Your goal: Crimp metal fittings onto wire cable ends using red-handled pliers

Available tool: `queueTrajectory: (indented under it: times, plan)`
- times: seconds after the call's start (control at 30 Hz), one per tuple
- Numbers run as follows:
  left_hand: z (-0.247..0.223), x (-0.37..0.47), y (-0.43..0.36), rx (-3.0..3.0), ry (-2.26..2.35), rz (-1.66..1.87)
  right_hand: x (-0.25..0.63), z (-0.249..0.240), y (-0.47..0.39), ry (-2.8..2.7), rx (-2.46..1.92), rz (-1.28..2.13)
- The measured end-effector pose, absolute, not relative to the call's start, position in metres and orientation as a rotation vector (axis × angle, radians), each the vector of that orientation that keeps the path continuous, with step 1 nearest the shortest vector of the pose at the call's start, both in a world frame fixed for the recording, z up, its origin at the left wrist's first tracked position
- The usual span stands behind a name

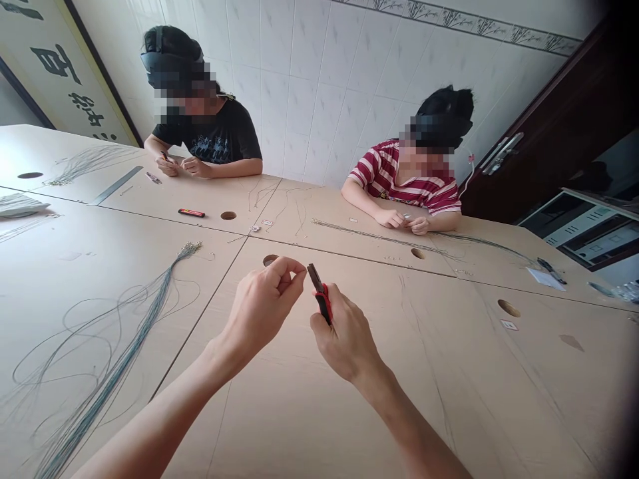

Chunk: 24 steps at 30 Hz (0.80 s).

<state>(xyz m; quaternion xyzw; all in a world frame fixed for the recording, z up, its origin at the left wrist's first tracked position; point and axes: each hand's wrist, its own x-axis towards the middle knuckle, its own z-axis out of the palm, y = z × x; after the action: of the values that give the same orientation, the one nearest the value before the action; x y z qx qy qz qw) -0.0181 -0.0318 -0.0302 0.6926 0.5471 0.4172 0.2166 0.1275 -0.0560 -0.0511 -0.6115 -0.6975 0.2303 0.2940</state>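
My right hand [347, 332] is wrapped round a pair of pliers [322, 293] with red and black handles, jaws pointing up and left. Just left of the jaws, my left hand [269, 293] pinches with thumb and forefinger. What sits between those fingertips is too small to make out; a thin cord [224, 406] hangs down below that hand. To the left lies a long bundle of grey-green cords [144, 332], its gold-coloured ends gathered at the top. Several loose cord loops spread out beside it.
Across the table [279, 412] sit two people, one in a black shirt [219, 133], one in a striped shirt [407, 176], both handling small things. A metal ruler [117, 185], a red-and-black cutter [192, 213] and more cords [379, 236] lie about. Round holes [508, 307] pierce the tabletop.
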Motion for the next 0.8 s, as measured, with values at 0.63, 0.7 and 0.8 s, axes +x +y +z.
queueTrajectory:
  times: [0.63, 0.7, 0.8]
  plan:
    - [-0.032, -0.011, -0.030, 1.877, 1.497, 1.115, 0.127, -0.060, -0.050, -1.850, -1.647, 0.551]
    - [-0.032, -0.013, -0.030, 1.852, 1.466, 1.081, 0.131, -0.060, -0.048, -1.830, -1.645, 0.530]
    - [-0.033, -0.021, -0.030, 1.806, 1.414, 0.937, 0.137, -0.059, -0.046, -1.792, -1.641, 0.517]
